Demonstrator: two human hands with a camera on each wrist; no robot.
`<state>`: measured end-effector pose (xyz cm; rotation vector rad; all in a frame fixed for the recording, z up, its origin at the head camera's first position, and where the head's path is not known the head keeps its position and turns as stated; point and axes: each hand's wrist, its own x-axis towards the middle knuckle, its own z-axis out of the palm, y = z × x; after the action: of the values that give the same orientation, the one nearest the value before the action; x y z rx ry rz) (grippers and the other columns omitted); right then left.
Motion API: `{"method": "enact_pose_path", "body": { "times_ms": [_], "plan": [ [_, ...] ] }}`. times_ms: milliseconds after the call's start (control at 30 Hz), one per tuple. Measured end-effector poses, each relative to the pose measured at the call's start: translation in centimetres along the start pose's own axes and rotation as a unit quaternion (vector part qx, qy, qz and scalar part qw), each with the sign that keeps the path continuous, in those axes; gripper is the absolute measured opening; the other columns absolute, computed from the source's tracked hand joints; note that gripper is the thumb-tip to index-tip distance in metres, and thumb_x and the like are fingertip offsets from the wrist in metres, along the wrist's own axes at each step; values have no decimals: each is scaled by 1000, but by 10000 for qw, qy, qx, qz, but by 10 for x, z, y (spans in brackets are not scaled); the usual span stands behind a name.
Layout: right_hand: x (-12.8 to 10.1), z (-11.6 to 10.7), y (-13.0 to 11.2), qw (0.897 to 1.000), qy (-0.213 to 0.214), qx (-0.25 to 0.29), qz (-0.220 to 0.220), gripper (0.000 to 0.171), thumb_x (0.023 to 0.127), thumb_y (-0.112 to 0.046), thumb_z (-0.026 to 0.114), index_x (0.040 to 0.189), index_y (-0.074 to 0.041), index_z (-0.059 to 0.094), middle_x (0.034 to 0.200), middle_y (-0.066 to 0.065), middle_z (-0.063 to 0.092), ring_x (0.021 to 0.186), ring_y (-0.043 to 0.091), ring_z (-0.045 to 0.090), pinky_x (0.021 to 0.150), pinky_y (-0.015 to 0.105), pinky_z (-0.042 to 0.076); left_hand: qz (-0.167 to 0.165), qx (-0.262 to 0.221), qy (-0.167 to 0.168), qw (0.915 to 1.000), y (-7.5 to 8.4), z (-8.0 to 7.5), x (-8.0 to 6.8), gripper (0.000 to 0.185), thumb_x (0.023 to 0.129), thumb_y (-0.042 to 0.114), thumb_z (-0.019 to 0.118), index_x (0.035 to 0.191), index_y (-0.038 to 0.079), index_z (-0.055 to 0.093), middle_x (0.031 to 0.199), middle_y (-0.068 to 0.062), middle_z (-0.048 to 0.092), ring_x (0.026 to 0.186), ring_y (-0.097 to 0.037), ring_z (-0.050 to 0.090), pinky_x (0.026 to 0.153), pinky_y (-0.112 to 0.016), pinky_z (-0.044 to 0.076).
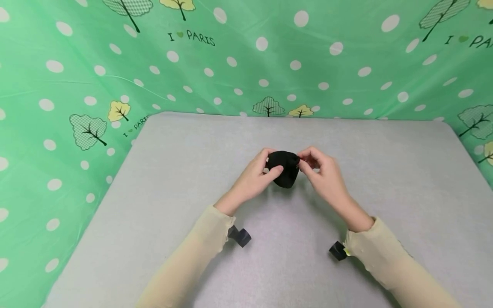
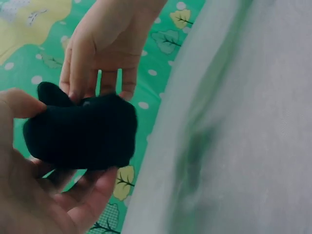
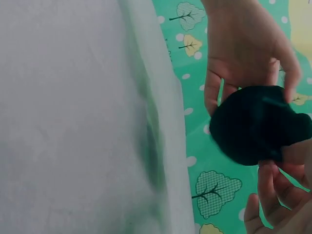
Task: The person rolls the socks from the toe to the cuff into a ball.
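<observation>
A small black cloth pouch [image 1: 286, 176] with a gathered end is held over the middle of the table. My left hand [image 1: 252, 176] grips its left side, the thumb across the near face and the fingers behind. At the gathered end on the right, my right hand [image 1: 325, 175] pinches the cloth between thumb and forefinger. In the left wrist view the pouch [image 2: 83, 139] looks rounded and soft, with a flap of cloth standing up beside the thumb. The right wrist view shows the pouch [image 3: 241, 126] between both hands. Its inside is hidden.
Below the hands spreads a grey table [image 1: 285, 261]. A green cloth [image 1: 239, 77] with white dots and printed trees hangs behind and at the sides. Small black cameras [image 1: 243, 238] stick out from the wrists, under the light sleeves [image 1: 200, 244].
</observation>
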<state>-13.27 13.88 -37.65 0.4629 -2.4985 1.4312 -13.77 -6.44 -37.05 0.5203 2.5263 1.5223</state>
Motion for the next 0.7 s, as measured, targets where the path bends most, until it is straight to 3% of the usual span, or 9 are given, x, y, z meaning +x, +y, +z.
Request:
{"method": "enact_pose_path", "body": {
  "times_ms": [167,367,433,567,700],
  "plan": [
    [-1,-1,0,9996,272,-37,-83,6,96,-5,63,93,-3,68,87,11,72,74,4,62,69,13,47,-172,98,249,9995,-2,1,1,33,98,30,62,122,9,54,115,-10,67,91,-22,64,77,-28,52],
    [-5,-3,0,9974,516,442,-223,6,96,-3,63,93,2,66,87,13,69,76,-1,60,73,10,47,-382,343,857,9950,-6,-2,2,30,95,34,66,109,10,53,96,-7,63,69,-16,52,60,-24,42],
    [-5,-3,0,9973,474,536,-165,7,96,-3,62,94,3,65,87,14,68,75,-1,59,72,10,48,-465,267,909,9944,-8,-3,2,31,94,35,68,107,11,53,91,-7,62,66,-15,51,57,-24,40],
    [-3,-4,-2,9965,252,762,251,11,99,-6,58,98,5,61,87,13,66,73,1,59,70,14,51,-426,-456,282,9976,-7,-4,0,34,95,31,67,119,10,55,106,-9,64,84,-17,62,67,-24,47],
    [-1,-6,-2,9903,164,1178,721,15,101,-6,54,101,9,57,85,1,64,70,2,59,70,17,54,-261,-1512,-375,9874,-7,-4,-1,50,92,11,70,137,6,48,131,-15,59,113,-26,62,94,-32,54]
  ]
}}
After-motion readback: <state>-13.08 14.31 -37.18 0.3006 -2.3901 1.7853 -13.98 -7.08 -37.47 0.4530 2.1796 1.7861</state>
